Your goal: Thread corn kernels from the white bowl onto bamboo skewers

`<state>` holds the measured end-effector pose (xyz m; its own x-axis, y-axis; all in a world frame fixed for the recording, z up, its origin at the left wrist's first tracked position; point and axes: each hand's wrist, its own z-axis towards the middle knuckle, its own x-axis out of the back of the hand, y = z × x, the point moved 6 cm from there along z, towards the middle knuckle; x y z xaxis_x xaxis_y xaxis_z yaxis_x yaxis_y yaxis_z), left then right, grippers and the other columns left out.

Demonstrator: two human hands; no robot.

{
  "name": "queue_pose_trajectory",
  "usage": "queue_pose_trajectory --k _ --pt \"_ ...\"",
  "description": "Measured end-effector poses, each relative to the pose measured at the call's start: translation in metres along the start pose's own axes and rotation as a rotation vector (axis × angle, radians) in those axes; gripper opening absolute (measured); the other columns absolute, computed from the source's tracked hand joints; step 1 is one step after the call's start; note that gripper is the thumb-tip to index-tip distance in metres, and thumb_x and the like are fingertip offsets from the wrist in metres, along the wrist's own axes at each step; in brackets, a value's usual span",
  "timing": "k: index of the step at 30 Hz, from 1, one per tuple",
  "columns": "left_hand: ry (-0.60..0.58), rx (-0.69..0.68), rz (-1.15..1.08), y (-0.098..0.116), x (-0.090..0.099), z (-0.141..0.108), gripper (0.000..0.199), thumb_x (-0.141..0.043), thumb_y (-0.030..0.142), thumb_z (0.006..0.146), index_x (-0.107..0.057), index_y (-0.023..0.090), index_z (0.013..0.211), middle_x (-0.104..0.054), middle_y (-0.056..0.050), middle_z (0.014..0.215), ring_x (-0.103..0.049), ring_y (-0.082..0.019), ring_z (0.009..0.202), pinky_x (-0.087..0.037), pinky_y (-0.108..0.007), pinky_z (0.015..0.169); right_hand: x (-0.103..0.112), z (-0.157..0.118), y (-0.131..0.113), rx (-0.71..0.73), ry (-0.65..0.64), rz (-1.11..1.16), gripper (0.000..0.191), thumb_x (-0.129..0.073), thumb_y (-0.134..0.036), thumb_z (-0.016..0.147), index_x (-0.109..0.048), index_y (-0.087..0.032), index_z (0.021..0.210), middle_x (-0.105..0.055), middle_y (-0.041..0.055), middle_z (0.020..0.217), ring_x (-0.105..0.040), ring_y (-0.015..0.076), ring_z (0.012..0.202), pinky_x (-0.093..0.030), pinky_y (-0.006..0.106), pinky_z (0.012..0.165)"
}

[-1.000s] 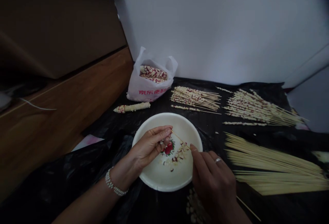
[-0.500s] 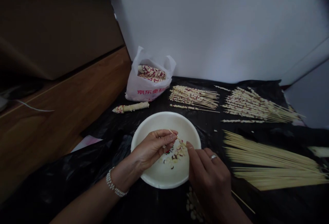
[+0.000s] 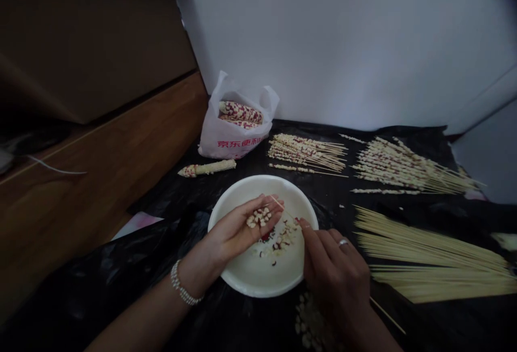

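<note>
Palm up over the white bowl (image 3: 231,282), my left hand (image 3: 236,231) cups a small heap of corn kernels (image 3: 259,217). In a pinch, my right hand (image 3: 337,266) grips a thin bamboo skewer (image 3: 278,202). The skewer slants up and left, its tip by my left fingers. A reddish kernel shows on it near my right fingertips. More kernels (image 3: 285,236), pale and dark red, lie in the bowl beneath. Below my right hand, a pile of pale kernels (image 3: 309,322) is partly hidden by the wrist.
A white plastic bag (image 3: 210,139) holds speckled corn cobs (image 3: 241,111); a mostly stripped cob (image 3: 208,168) lies before it. Threaded skewers rest in two groups, middle (image 3: 301,150) and right (image 3: 388,166). Bare skewers (image 3: 428,250) fan out at right. Black plastic sheeting (image 3: 161,266) covers the surface.
My left fingers have uncurled from the skewer, turning the palm up and showing the kernels. My right hand has drawn the skewer slightly right and away from the left fingers.
</note>
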<state>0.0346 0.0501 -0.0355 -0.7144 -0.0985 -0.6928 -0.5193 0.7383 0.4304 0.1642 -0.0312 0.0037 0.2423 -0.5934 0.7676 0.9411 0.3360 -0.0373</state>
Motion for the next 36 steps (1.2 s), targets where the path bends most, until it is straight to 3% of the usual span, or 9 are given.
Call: queue_pose_trajectory --k 7,14,24,31,36 --pt "0.01 0.035 -0.023 0.006 0.007 0.003 0.041 -0.041 -0.002 0.083 -0.056 0.013 0.118 -0.069 -0.01 0.106 -0.061 -0.017 0.108 -0.049 -0.03 0.091 -0.008 -0.006 0.007 -0.036 -0.087 -0.004 0.03 -0.054 -0.012 0.083 -0.06 -0.012 0.113 -0.065 0.0045 0.082 -0.051 0.0157 0.074 -0.036 0.03 0.068" --pt "0.1 -0.051 0.003 0.009 0.011 -0.001 0.044 -0.048 -0.004 0.081 -0.052 0.013 0.121 -0.068 -0.01 0.112 -0.063 -0.013 0.105 -0.05 -0.02 0.088 -0.004 -0.005 0.005 -0.077 -0.103 0.008 0.023 -0.046 -0.016 0.087 -0.063 -0.014 0.102 -0.063 0.0015 0.071 -0.051 0.0132 0.059 -0.033 0.029 0.06" --pt "0.063 -0.098 0.086 0.011 0.002 -0.009 0.025 -0.054 0.001 0.08 -0.067 0.014 0.097 -0.068 -0.006 0.113 -0.055 -0.015 0.117 -0.043 -0.022 0.097 0.006 -0.004 0.0 -0.023 0.015 0.035 0.026 -0.053 -0.011 0.084 -0.061 -0.01 0.109 -0.065 0.0033 0.073 -0.055 0.0118 0.064 -0.037 0.027 0.065" --pt "0.122 -0.127 0.011 0.012 0.007 -0.004 0.02 -0.059 0.006 0.081 -0.066 0.014 0.098 -0.068 -0.006 0.115 -0.056 -0.015 0.115 -0.046 -0.02 0.094 0.01 -0.003 -0.001 0.005 0.049 0.038 0.031 -0.057 -0.01 0.082 -0.06 -0.009 0.113 -0.065 0.0034 0.072 -0.056 0.0122 0.066 -0.04 0.029 0.068" --pt "0.044 -0.095 0.034 0.009 0.004 -0.004 0.022 -0.058 0.005 0.081 -0.066 0.013 0.1 -0.067 -0.008 0.115 -0.055 -0.017 0.117 -0.044 -0.023 0.097 0.007 -0.002 0.0 -0.003 0.021 0.017 0.028 -0.057 -0.01 0.082 -0.062 -0.008 0.109 -0.062 0.0033 0.069 -0.056 0.0136 0.067 -0.039 0.03 0.067"
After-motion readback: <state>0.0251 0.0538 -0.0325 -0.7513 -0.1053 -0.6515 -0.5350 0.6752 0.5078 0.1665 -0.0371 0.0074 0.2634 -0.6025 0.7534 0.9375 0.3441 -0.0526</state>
